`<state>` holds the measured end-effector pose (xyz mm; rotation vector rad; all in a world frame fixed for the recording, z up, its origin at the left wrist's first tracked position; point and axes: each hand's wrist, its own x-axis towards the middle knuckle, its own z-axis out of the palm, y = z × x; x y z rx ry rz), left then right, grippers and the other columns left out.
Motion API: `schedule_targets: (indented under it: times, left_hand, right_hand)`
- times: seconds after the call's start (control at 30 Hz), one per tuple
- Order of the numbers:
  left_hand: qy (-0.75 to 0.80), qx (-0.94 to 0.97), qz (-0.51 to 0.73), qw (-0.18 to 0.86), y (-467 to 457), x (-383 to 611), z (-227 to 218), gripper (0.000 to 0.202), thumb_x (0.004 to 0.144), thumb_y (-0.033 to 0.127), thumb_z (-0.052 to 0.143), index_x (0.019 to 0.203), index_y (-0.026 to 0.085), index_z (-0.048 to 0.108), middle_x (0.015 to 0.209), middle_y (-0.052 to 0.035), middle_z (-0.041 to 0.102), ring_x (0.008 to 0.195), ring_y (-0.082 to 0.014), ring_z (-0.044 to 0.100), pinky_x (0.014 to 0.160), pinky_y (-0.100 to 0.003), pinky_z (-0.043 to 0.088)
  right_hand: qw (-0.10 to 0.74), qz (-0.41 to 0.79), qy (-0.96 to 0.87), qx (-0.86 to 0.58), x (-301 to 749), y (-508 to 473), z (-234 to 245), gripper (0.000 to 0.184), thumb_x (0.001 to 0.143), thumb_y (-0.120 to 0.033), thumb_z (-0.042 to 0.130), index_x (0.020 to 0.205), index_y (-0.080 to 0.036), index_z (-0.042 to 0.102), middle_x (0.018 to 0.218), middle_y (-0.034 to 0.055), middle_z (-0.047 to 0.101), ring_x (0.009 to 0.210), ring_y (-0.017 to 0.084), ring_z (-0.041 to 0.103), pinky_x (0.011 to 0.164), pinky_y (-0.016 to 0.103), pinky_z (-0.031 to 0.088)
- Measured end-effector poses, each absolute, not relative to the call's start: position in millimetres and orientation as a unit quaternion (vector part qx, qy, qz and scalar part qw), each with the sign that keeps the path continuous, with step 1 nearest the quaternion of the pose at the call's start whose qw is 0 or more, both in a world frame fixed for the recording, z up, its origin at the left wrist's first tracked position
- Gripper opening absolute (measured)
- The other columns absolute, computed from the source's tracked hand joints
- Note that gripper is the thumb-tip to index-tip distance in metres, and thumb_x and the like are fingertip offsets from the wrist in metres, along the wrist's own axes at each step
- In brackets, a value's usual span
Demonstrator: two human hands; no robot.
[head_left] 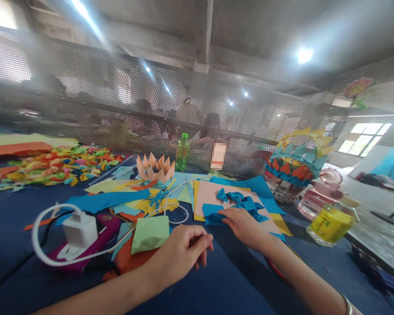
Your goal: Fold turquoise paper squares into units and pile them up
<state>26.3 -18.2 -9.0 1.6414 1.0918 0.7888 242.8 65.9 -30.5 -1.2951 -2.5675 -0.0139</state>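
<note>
Bench (226, 280) on my feed: left hand (183, 251) rests loosely curled shut, empty, just beside a green paper square (150, 233); right hand (245, 225) lies flat, fingers open, pressing a blue paper piece (212, 214) on a pink sheet (210, 194).

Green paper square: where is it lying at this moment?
Head view, left of centre on the blue table: the green paper square lies just beyond the left hand, with the white charger to its left.

Left hand (180, 253) loosely curled; right hand (244, 225) flat.
</note>
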Motion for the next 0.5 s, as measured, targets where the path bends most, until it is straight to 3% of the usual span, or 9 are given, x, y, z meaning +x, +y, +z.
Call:
schedule_targets:
  times: [0.27,0.5]
  left_hand:
    - [0.447,0.668,0.329,0.496,-18.9,26.4,-7.4,0.033,0.087,0.043,0.048,0.071,0.017,0.057,0.054,0.003,0.056,0.047,-0.0099,0.05,0.046,-0.02,0.037]
    - [0.443,0.643,0.344,0.522,-17.6,26.4,-8.0,0.032,0.083,0.045,0.055,0.068,0.017,0.058,0.051,0.0035,0.056,0.046,-0.0094,0.049,0.045,-0.02,0.036]
  right_hand:
    - [0.193,0.001,-0.852,-0.486,245.0,67.1,-27.4,0.024,0.087,-0.012,0.049,0.094,-0.017,0.071,0.086,0.0063,0.075,0.08,0.021,0.069,0.073,0.028,0.049]
    - [0.262,-0.026,-0.836,-0.481,245.6,66.3,-26.9,0.017,0.085,-0.017,0.053,0.073,-0.018,0.066,0.072,0.0037,0.071,0.068,0.019,0.066,0.062,0.026,0.046]
